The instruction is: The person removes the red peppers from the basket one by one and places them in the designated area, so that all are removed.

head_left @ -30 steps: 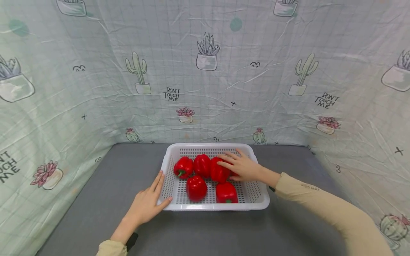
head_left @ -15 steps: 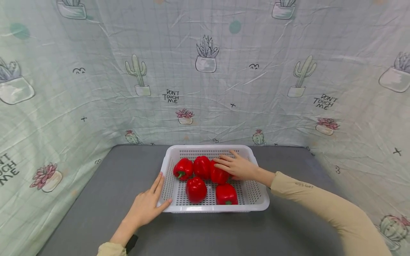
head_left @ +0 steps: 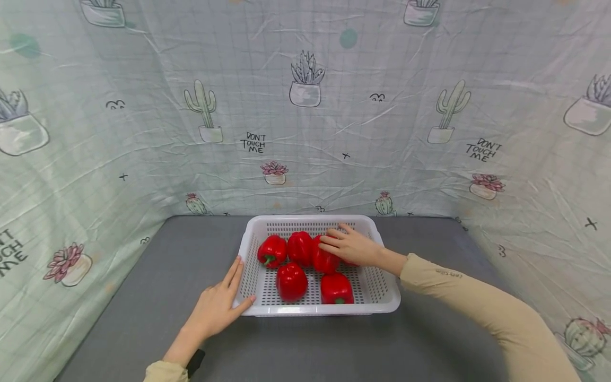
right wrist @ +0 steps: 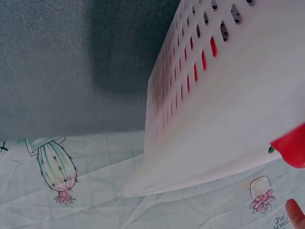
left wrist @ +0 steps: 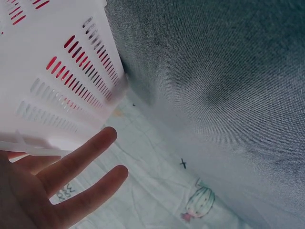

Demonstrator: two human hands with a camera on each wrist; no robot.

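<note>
A white slotted plastic basket (head_left: 319,310) holds several red bell peppers, including ones at the back left (head_left: 272,251) and front left (head_left: 291,282). My left hand (head_left: 220,306) lies along the basket's left side, fingers extended at the rim and thumb at the front corner. In the left wrist view, fingers of that hand (left wrist: 71,186) stick out past the basket. My right hand (head_left: 355,247) reaches palm down over the basket's right side. Its fingers lie across a back-row bell pepper (head_left: 324,259). Another pepper (head_left: 350,263) shows partly beneath the palm. The right thumb is hidden.
The basket stands on a dark grey tabletop (head_left: 315,347). Behind and at both sides hangs a pale curtain (head_left: 305,138) printed with potted cacti. One more pepper (head_left: 337,288) sits at the basket's front right.
My right hand has shifted slightly left over the peppers, its fingers drawing closer together and its thumb passing out of sight. The left hand and basket keep their places.
</note>
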